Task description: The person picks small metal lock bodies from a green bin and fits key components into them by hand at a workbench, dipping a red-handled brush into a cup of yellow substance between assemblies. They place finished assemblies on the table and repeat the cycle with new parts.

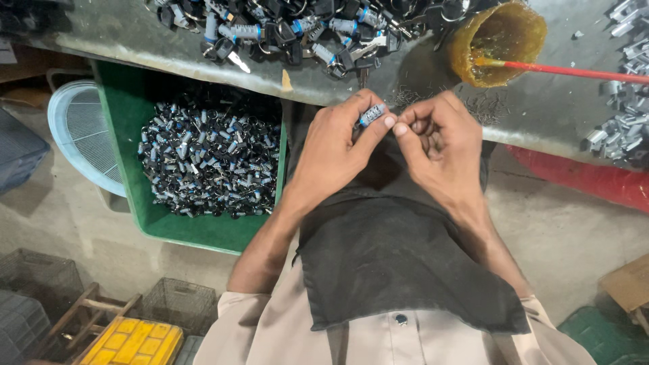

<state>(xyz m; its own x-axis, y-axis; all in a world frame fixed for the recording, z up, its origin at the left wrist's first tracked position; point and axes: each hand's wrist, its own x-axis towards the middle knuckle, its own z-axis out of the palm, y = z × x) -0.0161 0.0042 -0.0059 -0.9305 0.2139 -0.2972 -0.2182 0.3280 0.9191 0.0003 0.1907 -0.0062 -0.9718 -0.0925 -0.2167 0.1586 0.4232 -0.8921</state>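
Grey and scuffed, the surface (541, 115) runs across the top of the view, its front edge slanting down toward the right, and both hands work just below that edge, over a black cloth (399, 263) spread on the person's lap. Pinched in the left hand (334, 152), between thumb and fingertips, is a small cylinder lock (372, 113): a short metal barrel, silvery with a blue band, tilted up to the right. That grip is closed tight around the barrel, leaving only its upper end showing. Touching it from the other side, the right hand (439, 145) has its fingers curled in, thumb and forefinger meeting at the tip of the lock; whether anything small sits between them cannot be told. On the surface above lies a heap of like locks with keys (297, 30), close to the edge, and beside it an amber cup (497, 44) tipped on its side with a red-handled brush (574, 71) reaching out to the right. More grey metal parts (622, 128) crowd the far right. Left of the hands, below the edge, a green bin (145, 223) holds many finished barrels, with a pale blue basket (81, 128) behind it. Bare concrete floor (574, 236) lies open to the right of the lap.
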